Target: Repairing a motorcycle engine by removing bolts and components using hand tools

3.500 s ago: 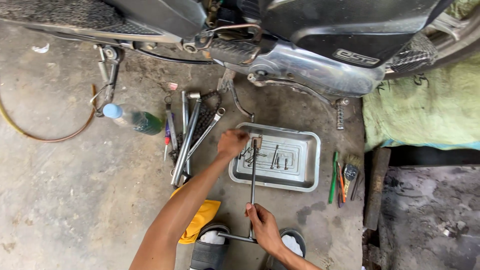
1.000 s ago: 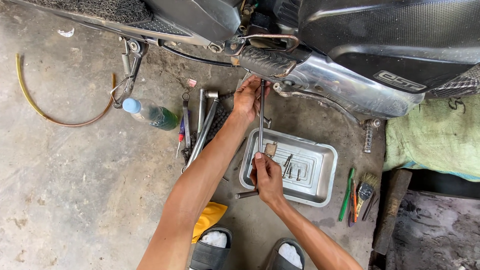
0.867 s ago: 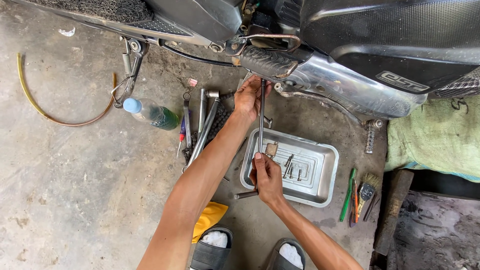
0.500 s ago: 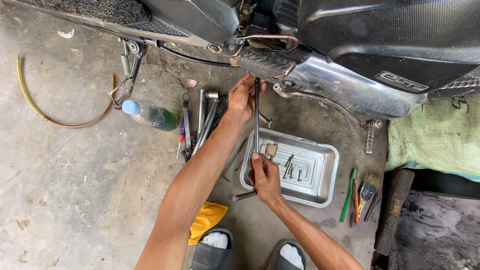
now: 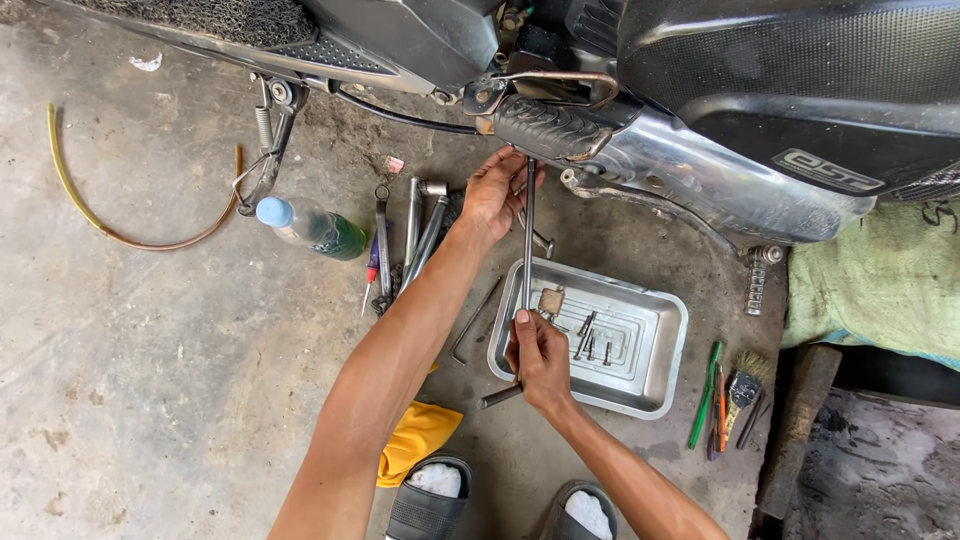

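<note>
A long metal T-handle wrench (image 5: 528,245) runs from the underside of a motorcycle (image 5: 640,90) down toward me. My left hand (image 5: 497,190) grips its upper end just below the black footrest (image 5: 548,128). My right hand (image 5: 538,357) is closed around the lower end at the cross handle, over the near-left corner of a metal tray (image 5: 655,375). Several bolts and small parts (image 5: 590,338) lie inside the tray.
Spanners and sockets (image 5: 415,235) lie left of my left hand beside a plastic bottle (image 5: 310,225). A yellow rag (image 5: 415,440) is by my sandals (image 5: 430,500). Screwdrivers and a brush (image 5: 730,395) lie right of the tray, a socket (image 5: 757,280) beyond it, and a hose (image 5: 100,220) far left.
Since 3.5 s ago both hands lifted the wrench from over the tray up to the motorcycle's underside. Over the last second they hold nearly still; the shaft shifted slightly.
</note>
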